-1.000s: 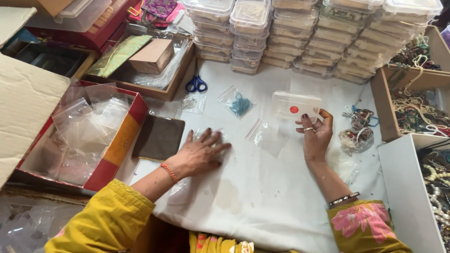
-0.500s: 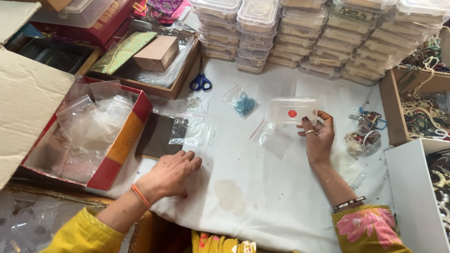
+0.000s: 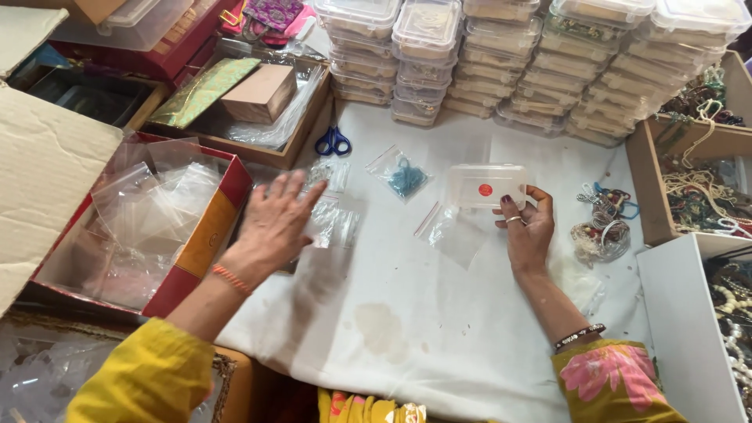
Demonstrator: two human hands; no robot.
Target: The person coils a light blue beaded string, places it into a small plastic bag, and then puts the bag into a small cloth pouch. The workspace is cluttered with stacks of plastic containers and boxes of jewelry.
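My right hand (image 3: 526, 227) grips the lower right edge of a small clear plastic box (image 3: 486, 185) with a red dot on its lid, resting on the white cloth. An empty clear zip bag (image 3: 454, 232) lies just left of that hand. My left hand (image 3: 276, 221) hovers flat with fingers spread above a few small clear zip bags (image 3: 337, 221), holding nothing. A zip bag with a blue item (image 3: 406, 177) lies between the hands, further back.
A red box of clear bags (image 3: 149, 227) sits at left. Blue-handled scissors (image 3: 334, 141) lie behind. Stacked clear containers (image 3: 517, 47) line the back. Bead strands (image 3: 599, 227) and wooden trays of beads (image 3: 689, 164) stand at right.
My left hand has lifted off the cloth and moved forward and up over the small zip bags. The right hand stays on the clear box.
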